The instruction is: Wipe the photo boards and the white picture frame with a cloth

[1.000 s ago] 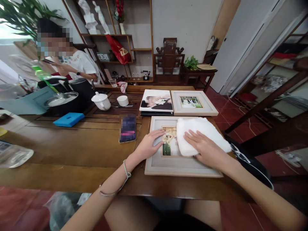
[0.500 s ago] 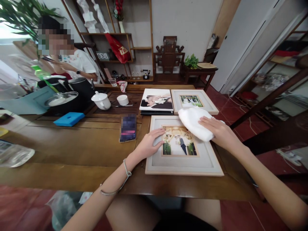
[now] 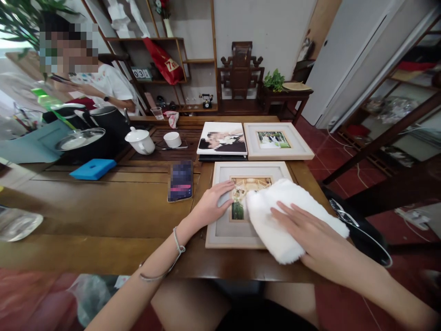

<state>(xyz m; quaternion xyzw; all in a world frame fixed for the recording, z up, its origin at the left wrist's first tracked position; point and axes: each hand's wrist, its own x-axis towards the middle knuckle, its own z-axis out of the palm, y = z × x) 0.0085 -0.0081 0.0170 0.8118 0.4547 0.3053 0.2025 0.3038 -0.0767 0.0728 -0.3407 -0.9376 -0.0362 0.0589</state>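
Note:
A light wooden picture frame (image 3: 225, 232) with a wedding photo lies flat at the near edge of the wooden table (image 3: 113, 207). My left hand (image 3: 212, 204) rests flat on the frame's left side, fingers stretched out. My right hand (image 3: 306, 234) lies flat on a white fluffy cloth (image 3: 275, 216), pressing it onto the frame's right half and lower corner. The cloth hides most of the photo.
Behind the frame lie a second framed photo (image 3: 277, 140) and a photo print on a dark album (image 3: 223, 138). A phone (image 3: 180, 180) lies left of the frame. A white teapot (image 3: 140, 140), cup (image 3: 172, 139), blue pad (image 3: 93, 168) and a seated person (image 3: 93, 82) are at far left.
My right hand has dragged the white cloth from the frame's far right corner down toward me over the photo. My left hand has stayed on the frame's left side.

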